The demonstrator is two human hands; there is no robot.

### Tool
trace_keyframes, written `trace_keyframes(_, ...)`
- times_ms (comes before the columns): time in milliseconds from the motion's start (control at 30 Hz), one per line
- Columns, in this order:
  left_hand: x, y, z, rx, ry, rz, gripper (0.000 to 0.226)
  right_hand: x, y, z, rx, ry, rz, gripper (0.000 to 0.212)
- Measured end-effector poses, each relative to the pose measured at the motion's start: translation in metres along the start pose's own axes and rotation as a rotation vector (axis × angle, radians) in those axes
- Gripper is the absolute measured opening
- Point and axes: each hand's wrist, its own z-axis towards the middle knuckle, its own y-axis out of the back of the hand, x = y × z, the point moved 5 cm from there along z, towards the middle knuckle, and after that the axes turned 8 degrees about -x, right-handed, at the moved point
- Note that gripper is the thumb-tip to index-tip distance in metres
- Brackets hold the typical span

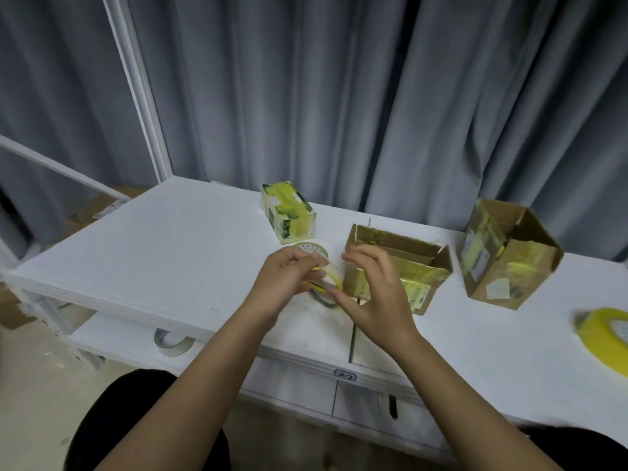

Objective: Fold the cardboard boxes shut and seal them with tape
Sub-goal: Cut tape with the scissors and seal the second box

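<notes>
My left hand [289, 273] grips the tape roll [326, 283] above the table [170, 239]; my right hand [370, 287] pinches at its edge, hunting the free end. The open box [401, 270] sits just behind. Risk, I'd say: the end splits or re-sticks, stalling the seal.

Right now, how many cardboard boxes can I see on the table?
3. A small closed box covered in yellow tape stands at the back; an open box is just behind the right hand; a larger open box is further right. None seems hidden.
</notes>
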Motion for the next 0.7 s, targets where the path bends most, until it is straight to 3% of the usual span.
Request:
trace_keyframes(133, -0.002, -0.034, -0.016, 0.060, 0.051, 0.020, 0.016, 0.006, 0.028, -0.005, -0.131, 0.202, -0.171, 0.015)
trace_keyframes(233, 0.005, -0.055, -0.023, 0.093, 0.124, 0.048, 0.009, -0.003, 0.045, -0.017, -0.149, 0.199, -0.193, 0.005)
trace_keyframes(367, 0.029, -0.086, -0.029, 0.201, 0.352, 0.066, 0.012, -0.026, 0.067, -0.039, -0.162, -0.040, -0.160, 0.003)
trace_keyframes(500, 0.051, -0.106, -0.032, 0.274, 0.679, -0.147, 0.022, -0.058, 0.090, -0.054, -0.187, -0.327, -0.092, 0.006)
trace_keyframes(600, 0.059, -0.105, -0.021, 0.196, 0.633, -0.138, 0.019, -0.085, 0.109, -0.057, -0.199, -0.547, 0.046, 0.011)
trace_keyframes(700, 0.054, -0.112, -0.007, 0.120, 0.361, 0.027, 0.009, -0.105, 0.119, -0.047, -0.176, -0.673, 0.169, 0.018)
